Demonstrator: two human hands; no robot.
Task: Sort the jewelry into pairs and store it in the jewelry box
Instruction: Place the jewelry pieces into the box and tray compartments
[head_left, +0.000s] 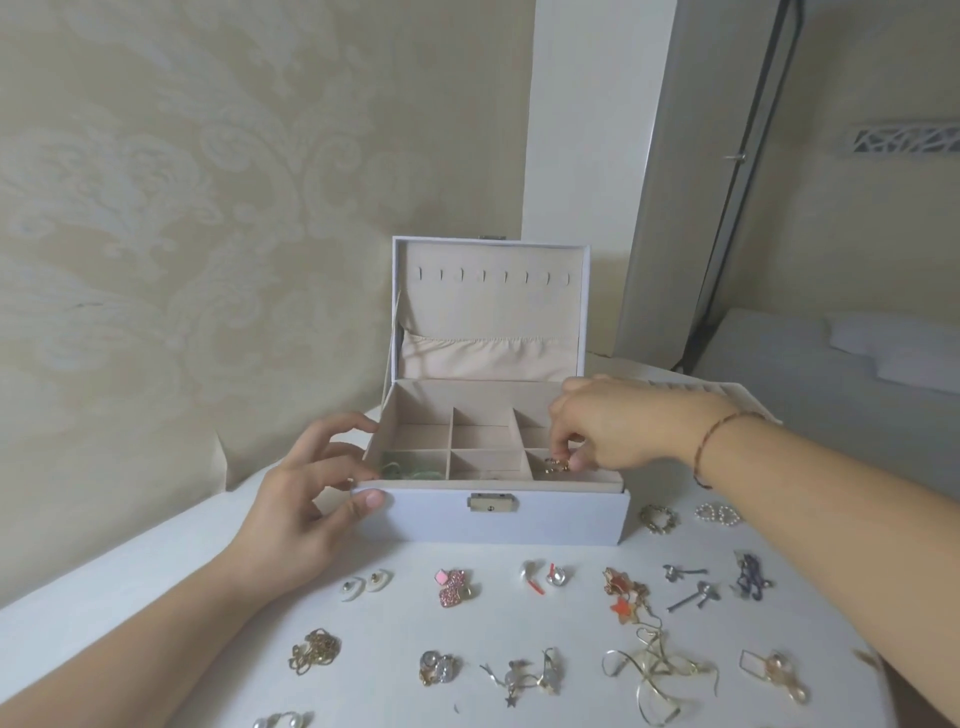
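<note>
A pale lilac jewelry box (519, 519) stands open on the white table, its lid upright and its beige tray split into several compartments. My right hand (613, 426) reaches into the front right compartment and pinches small gold earrings (557, 464) there. My left hand (306, 493) grips the box's front left corner, thumb on the front wall. Green jewelry (410, 467) lies in the front left compartment. Paired pieces lie in rows in front of the box: white earrings (365, 583), a pink pair (455, 586), a gold chain (314, 649), and pearl hoops (718, 513).
A removed ring tray (696, 388) sits behind my right wrist. More jewelry covers the near table: silver pins (693, 590), gold ribbon earrings (652, 670), star drops (524, 675). A patterned wall stands close on the left, and the table edge runs diagonally at left.
</note>
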